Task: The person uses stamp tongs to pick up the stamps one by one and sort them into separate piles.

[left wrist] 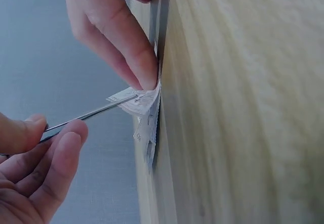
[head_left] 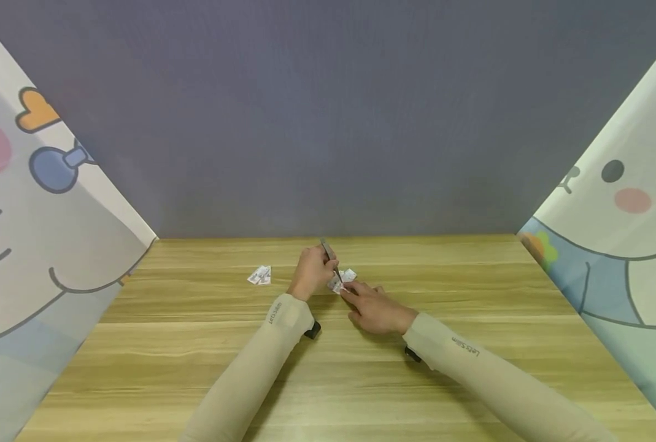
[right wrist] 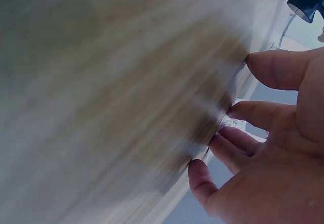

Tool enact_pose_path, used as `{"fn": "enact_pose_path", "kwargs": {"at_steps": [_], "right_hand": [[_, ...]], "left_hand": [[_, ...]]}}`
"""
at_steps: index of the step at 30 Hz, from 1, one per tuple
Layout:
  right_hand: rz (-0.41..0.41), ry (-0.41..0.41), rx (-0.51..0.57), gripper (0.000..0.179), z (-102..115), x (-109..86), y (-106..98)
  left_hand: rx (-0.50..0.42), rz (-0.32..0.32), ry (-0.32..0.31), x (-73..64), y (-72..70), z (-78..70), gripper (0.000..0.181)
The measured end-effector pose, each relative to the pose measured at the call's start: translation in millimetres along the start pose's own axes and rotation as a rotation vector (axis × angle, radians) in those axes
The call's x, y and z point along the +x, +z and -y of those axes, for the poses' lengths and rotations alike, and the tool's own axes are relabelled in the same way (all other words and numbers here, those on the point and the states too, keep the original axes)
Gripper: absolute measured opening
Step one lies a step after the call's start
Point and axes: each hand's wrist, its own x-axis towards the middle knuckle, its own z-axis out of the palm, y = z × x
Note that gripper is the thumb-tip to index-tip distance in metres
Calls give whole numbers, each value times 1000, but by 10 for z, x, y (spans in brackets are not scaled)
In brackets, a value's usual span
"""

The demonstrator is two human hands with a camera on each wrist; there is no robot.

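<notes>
My left hand (head_left: 311, 272) pinches thin metal tweezers (left wrist: 98, 112) between thumb and fingers. Their tips lie against the top of a small fanned pile of printed paper slips (head_left: 350, 275). The upper slip (left wrist: 145, 103) bends up from the pile in the left wrist view. From the near right, my right hand (head_left: 379, 311) reaches in with its fingers extended. One fingertip (left wrist: 148, 82) presses at the edge of the slips, and the other fingertips rest on the tabletop in the right wrist view.
Left of my hands, a second small group of paper slips (head_left: 259, 275) lies on the wooden table (head_left: 350, 393). A grey wall (head_left: 328, 123) rises behind the table's far edge. Printed cartoon panels (head_left: 598, 215) stand at both sides.
</notes>
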Motion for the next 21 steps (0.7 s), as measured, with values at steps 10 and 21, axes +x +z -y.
{"fn": "enact_pose_path", "kwargs": {"at_steps": [10,21], "right_hand": [[-6,-5,-19,54,3,-9,16],[-4,-11,-17,54,2,-19,16]], "left_hand": [[-43,-90,-33,-14,-251,-82,8],[-51,-171,71,-138,-651,-70,6]]}}
